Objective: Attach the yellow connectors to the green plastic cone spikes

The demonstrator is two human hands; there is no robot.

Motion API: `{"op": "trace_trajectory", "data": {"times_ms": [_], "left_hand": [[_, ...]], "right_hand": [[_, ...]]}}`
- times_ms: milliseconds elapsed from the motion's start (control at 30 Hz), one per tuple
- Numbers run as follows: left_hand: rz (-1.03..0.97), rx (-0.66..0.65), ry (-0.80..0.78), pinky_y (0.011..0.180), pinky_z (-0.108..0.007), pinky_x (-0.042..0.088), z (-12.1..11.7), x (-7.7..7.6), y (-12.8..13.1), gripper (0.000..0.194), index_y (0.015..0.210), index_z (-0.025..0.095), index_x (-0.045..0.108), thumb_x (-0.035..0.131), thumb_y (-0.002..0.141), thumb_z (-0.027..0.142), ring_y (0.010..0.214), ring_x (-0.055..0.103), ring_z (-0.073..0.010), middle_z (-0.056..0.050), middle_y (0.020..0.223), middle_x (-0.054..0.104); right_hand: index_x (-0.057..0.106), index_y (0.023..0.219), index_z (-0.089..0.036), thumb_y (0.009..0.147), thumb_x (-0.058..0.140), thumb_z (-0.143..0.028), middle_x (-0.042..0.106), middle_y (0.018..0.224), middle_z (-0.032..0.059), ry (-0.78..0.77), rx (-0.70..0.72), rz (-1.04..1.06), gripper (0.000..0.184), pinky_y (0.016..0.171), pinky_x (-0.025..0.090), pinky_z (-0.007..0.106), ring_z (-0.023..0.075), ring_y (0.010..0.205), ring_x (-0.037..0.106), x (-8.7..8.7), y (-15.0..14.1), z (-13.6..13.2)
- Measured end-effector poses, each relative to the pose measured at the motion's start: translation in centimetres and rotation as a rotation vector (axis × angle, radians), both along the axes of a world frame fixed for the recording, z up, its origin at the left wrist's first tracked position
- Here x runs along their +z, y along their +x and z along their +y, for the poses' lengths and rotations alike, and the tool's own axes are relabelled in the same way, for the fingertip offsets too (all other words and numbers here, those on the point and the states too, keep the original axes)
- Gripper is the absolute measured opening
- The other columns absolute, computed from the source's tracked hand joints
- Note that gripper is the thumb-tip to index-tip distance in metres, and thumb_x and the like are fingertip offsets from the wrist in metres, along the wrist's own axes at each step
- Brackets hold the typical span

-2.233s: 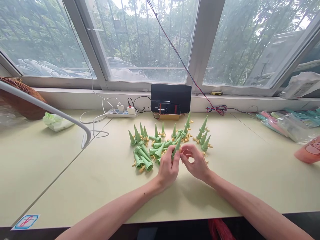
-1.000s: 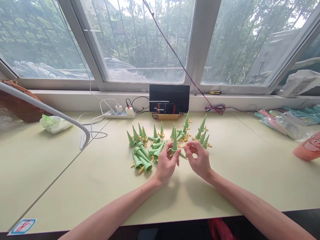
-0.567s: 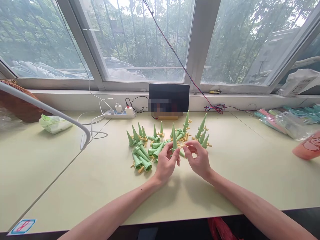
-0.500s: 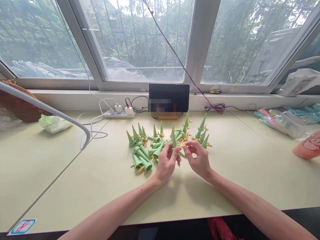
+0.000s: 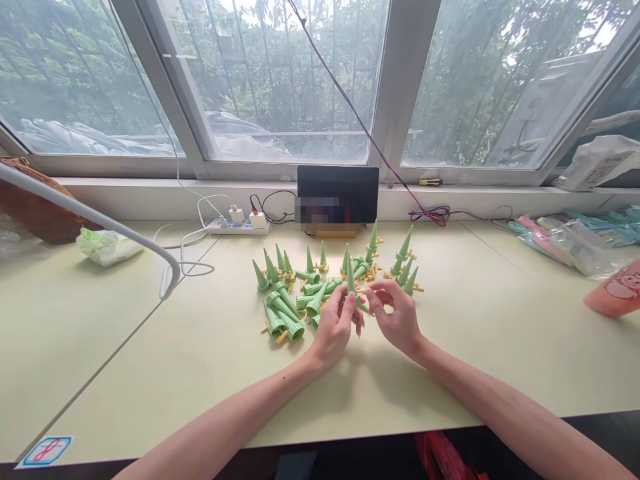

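Between the thumb and fingers of my left hand a green watering spike stands upright, its pointed end up. Its lower part is partly covered by my fingers. A small yellow valve sticks out from its right side, and the closed fingertips of my right hand pinch its outer end. More green spikes with yellow valves lie in a pile left of my hands, some on their sides and some upright. Several upright spikes stand just beyond my right hand.
Behind the spikes, a black screen leans near the window sill. A power strip with white cables lies to its left. A white curved bar crosses the left side. At right are an orange-pink cup and plastic-wrapped items.
The spike in my left hand has shifted slightly to the right and down, closer to my right fingertips. My right hand stays almost where it was.
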State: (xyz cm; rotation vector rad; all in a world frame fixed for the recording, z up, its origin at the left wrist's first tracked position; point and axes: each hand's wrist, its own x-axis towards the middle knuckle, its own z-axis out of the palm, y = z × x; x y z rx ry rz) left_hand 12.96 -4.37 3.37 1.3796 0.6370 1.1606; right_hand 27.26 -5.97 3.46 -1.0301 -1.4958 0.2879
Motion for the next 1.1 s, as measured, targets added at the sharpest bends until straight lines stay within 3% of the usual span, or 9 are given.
{"op": "trace_trajectory", "data": {"times_ms": [133, 267, 967, 1100], "left_hand": [[0.057, 0.051, 0.011, 0.048, -0.023, 0.048, -0.07, 0.24, -0.08, 0.030, 0.108, 0.017, 0.053, 0.053, 0.099, 0.046, 0.051, 0.055, -0.0087, 0.002, 0.074, 0.058], [0.093, 0.074, 0.026, 0.046, -0.022, 0.047, -0.14, 0.40, -0.14, 0.032, 0.109, 0.017, 0.055, 0.058, 0.096, 0.046, 0.051, 0.056, -0.0080, -0.001, 0.085, 0.060], [0.131, 0.054, 0.019, 0.040, -0.019, 0.042, -0.35, 0.14, -0.23, 0.033, 0.106, 0.018, 0.053, 0.055, 0.096, 0.049, 0.046, 0.053, -0.0065, 0.000, 0.084, 0.061], [0.112, 0.063, 0.016, 0.039, -0.019, 0.042, -0.26, 0.00, -0.24, 0.033, 0.109, 0.018, 0.053, 0.055, 0.097, 0.049, 0.047, 0.054, -0.0062, -0.002, 0.091, 0.063]], "right_hand": [[0.059, 0.095, -0.021, 0.096, 0.060, -0.027, 0.067, 0.077, 0.0007, -0.006, 0.001, 0.001, 0.005, 0.052, 0.058, 0.027, 0.0146, 0.056, 0.069, -0.06, -0.02, 0.06], [0.059, 0.095, -0.021, 0.096, 0.061, -0.026, 0.067, 0.079, 0.0013, -0.006, -0.009, -0.001, 0.005, 0.053, 0.058, 0.028, 0.0147, 0.057, 0.069, -0.17, 0.06, 0.14], [0.058, 0.093, -0.021, 0.097, 0.060, -0.032, 0.065, 0.077, 0.0000, -0.018, 0.025, 0.033, 0.011, 0.052, 0.059, 0.028, 0.0142, 0.055, 0.067, -0.05, 0.04, 0.13], [0.059, 0.093, -0.021, 0.096, 0.061, -0.030, 0.066, 0.077, 0.0007, -0.027, 0.033, 0.025, 0.010, 0.053, 0.059, 0.028, 0.0139, 0.055, 0.067, -0.16, 0.11, 0.18]]}}
